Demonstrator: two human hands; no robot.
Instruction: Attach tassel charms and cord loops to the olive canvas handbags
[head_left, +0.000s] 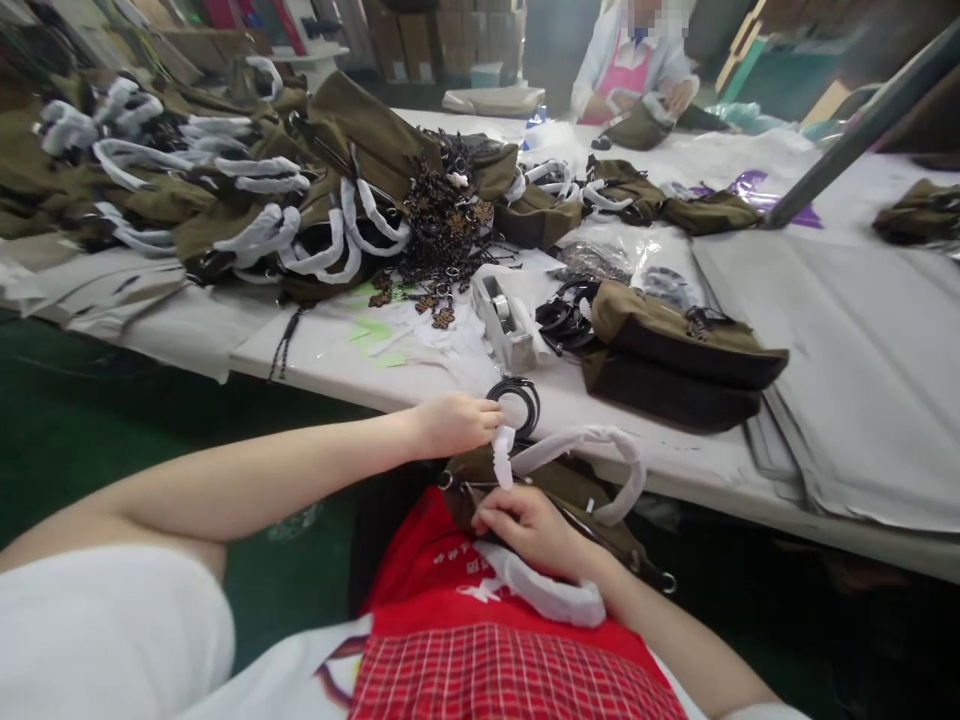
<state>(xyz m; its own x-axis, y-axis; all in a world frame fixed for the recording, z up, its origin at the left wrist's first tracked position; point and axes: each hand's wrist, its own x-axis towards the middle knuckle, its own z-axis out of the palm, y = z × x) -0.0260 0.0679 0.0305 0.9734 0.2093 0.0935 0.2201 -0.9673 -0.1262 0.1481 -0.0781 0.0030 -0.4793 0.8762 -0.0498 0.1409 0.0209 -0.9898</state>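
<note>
An olive-green handbag (559,478) rests on my lap against the table edge, its handles (628,470) wrapped in white. My right hand (529,528) is closed at the bag's near top edge, the fingertips partly hidden. Above the bag, my left hand (457,424) pinches a coiled black strap (532,408) at its left side. From those fingers hangs a white strip (502,458); whether it is fixed to the coil I cannot tell.
A heap of olive bags (247,200) covers the table's left. Dark beaded tassels (446,220), a tape dispenser (502,320), more black straps (562,318) and another olive bag (682,350) lie ahead. A slanted metal pole (862,130) rises at right. Across the table a co-worker (634,70) handles a bag.
</note>
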